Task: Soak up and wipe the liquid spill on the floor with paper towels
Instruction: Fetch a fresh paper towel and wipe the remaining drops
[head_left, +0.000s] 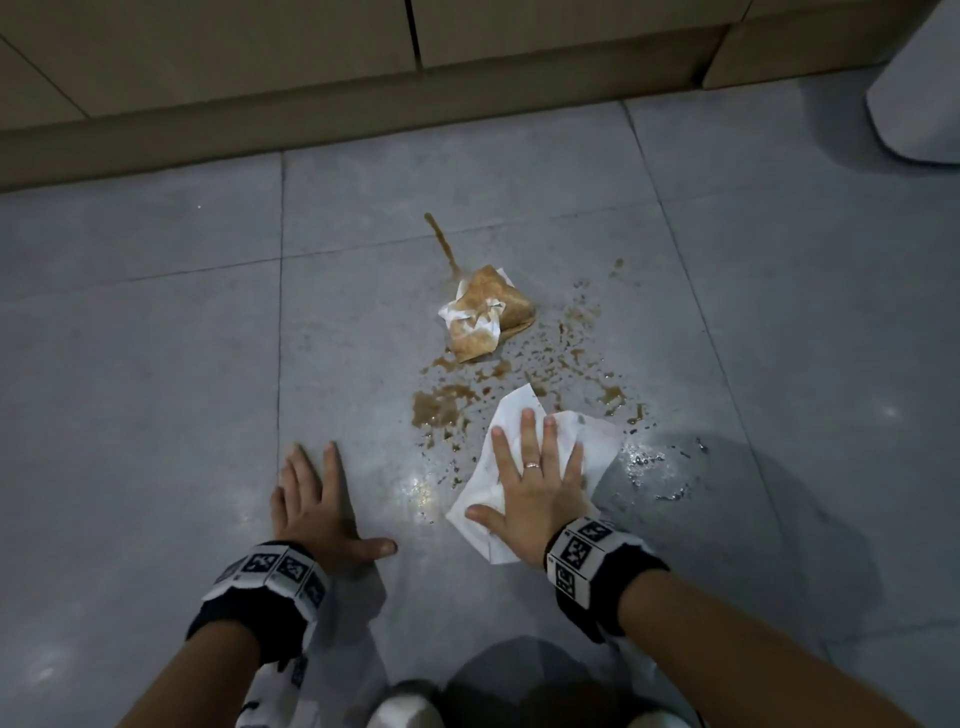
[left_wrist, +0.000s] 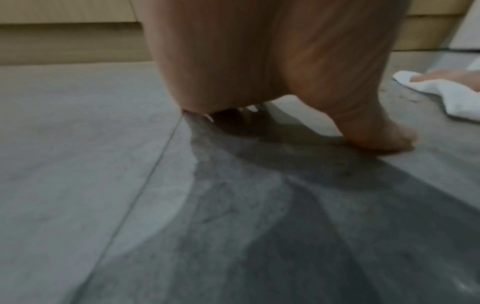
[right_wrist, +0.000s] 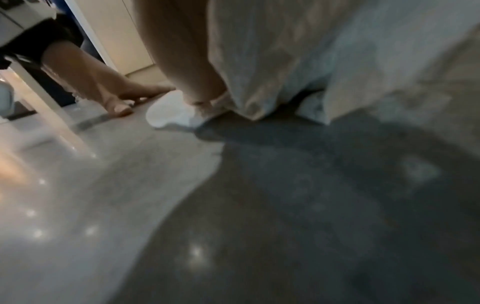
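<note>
Right hand (head_left: 535, 499): fingers straight and spread, pressed flat on white paper towel (head_left: 587, 441) at near edge of brown spill (head_left: 441, 405). Left hand (head_left: 317, 509): fingers straight, palm flat on bare grey floor (head_left: 156, 364), holding nothing. Beyond, soaked brown towel wad (head_left: 485, 317) amid splatter, cabinet base (head_left: 311, 130) behind.

My left hand (left_wrist: 272, 67) fills the top of the view, its heel and thumb pressed on the grey tiled floor (left_wrist: 91, 164) beside a grout line. At the far right edge, fingertips (left_wrist: 426, 77) rest on a white paper towel (left_wrist: 451, 94). Pale wooden cabinets (left_wrist: 70, 30) run behind.
</note>
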